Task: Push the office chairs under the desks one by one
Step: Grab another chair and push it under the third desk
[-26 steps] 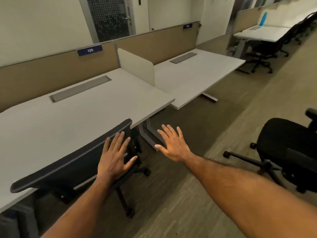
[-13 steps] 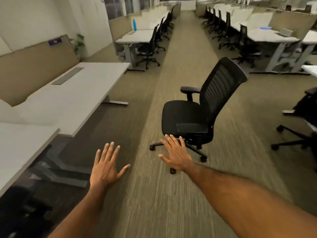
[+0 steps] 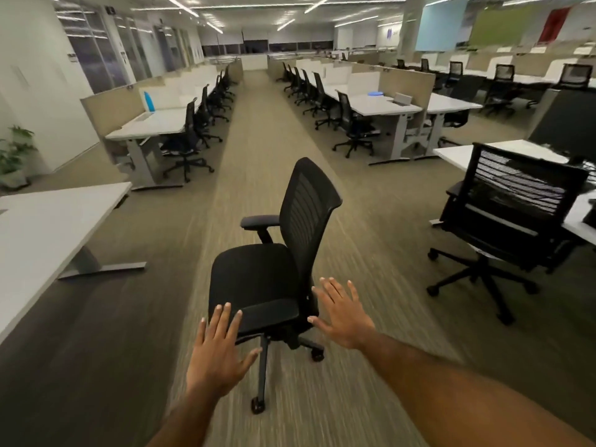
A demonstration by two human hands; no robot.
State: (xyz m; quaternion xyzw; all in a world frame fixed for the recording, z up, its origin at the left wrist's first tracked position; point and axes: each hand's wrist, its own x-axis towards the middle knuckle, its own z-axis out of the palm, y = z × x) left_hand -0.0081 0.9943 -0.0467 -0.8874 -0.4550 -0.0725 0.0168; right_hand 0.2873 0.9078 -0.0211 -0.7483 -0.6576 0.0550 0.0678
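Carpeted floor [image 3: 371,227] carries a black office chair [image 3: 274,269] mid-aisle.

Two bare hands [image 3: 219,353] [image 3: 342,314], both spread flat with nothing held. Two black office chairs [image 3: 277,253] [image 3: 509,217] out on the carpet near at hand. One white desk [image 3: 42,227] at the left edge. One potted plant [image 3: 13,153]. One blue bottle [image 3: 150,101]. Farther chairs too many and too blurred for a count.

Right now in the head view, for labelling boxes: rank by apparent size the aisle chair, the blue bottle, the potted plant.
1. aisle chair
2. potted plant
3. blue bottle
Nearness inflates the chair; true sizes unsure.
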